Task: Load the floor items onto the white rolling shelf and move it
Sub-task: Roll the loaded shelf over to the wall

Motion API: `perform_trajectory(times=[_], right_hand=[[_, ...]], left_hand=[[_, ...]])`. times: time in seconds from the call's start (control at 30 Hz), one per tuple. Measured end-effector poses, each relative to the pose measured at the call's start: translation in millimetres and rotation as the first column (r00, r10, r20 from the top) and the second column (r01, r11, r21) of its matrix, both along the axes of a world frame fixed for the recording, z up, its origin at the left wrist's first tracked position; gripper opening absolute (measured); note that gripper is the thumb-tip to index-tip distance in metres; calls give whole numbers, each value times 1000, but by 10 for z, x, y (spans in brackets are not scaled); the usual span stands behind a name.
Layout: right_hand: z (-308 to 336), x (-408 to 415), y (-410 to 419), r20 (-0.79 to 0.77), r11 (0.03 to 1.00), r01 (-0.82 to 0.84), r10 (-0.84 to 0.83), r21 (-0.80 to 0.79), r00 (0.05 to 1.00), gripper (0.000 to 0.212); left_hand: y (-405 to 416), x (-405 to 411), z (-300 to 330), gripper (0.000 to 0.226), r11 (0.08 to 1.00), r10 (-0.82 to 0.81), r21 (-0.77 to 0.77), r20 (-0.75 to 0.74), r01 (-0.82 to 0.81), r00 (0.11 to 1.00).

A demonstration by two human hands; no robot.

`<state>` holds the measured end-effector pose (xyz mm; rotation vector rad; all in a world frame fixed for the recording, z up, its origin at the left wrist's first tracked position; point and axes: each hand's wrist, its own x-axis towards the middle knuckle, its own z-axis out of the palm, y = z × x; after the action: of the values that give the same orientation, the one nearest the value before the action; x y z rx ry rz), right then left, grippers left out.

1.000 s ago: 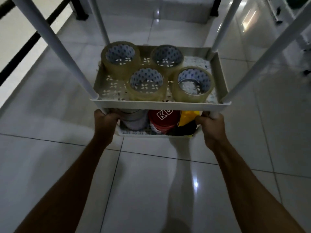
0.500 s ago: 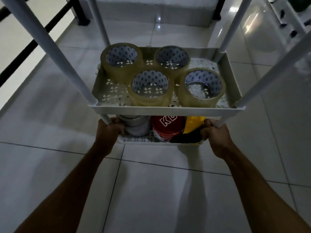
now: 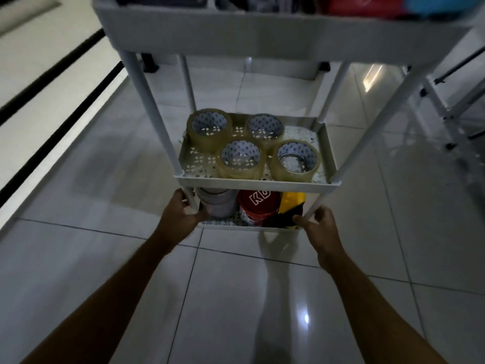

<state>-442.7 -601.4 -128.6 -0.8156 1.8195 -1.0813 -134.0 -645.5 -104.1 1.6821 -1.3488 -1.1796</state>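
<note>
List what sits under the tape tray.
The bottom tray holds a grey roll, a red tin and a yellow-black pack. The tape tray hides their far parts and anything behind.

Top tray (image 3: 262, 30) contents cut off; red can (image 3: 258, 206) label partly hidden.

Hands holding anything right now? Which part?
Both grip the white rolling shelf: left hand on the near-left post, right hand on the near-right post, just above the bottom tray.

Both forearms bare, no sleeves, watch or rings visible.
</note>
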Motion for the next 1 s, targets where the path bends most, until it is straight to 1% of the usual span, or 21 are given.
perform_trajectory(times=[0.1, 0.17, 0.3, 0.47, 0.57, 0.7, 0.8, 1.0], right_hand=[[300, 75, 393, -26, 999, -18, 19, 38, 999, 82], [605, 150, 696, -11, 999, -35, 36, 24, 999, 89], [1212, 320, 1252, -38, 990, -109, 106, -85, 994, 83], [1865, 529, 2035, -76, 948, -225, 213, -225, 974, 75], [2088, 574, 2426, -101, 930, -240, 220, -279, 970, 71], [2297, 634, 2805, -110, 909, -244, 219, -339, 969, 69], [2415, 688, 2878, -120, 898, -272, 245, -346, 962, 70], [2520, 748, 2664, -192, 890, -331, 282, -314, 940, 75]], left_hand=[[339, 42, 371, 81, 997, 43, -61, -2, -43, 999], [617, 77, 687, 85, 994, 85, -74, 3, -85, 996], [1233, 130, 1322, 78, 982, 94, -165, -22, -96, 995], [2146, 209, 2012, 73, 962, -2, -272, -39, -9, 999], [2627, 331, 2311, 71, 944, -59, -327, -38, 43, 998], [3173, 465, 2564, 67, 917, -49, -398, -29, 34, 998], [3310, 444, 2674, 61, 913, -44, -407, -21, 31, 999], [3036, 299, 2795, 60, 913, -39, -405, 18, 43, 999]])
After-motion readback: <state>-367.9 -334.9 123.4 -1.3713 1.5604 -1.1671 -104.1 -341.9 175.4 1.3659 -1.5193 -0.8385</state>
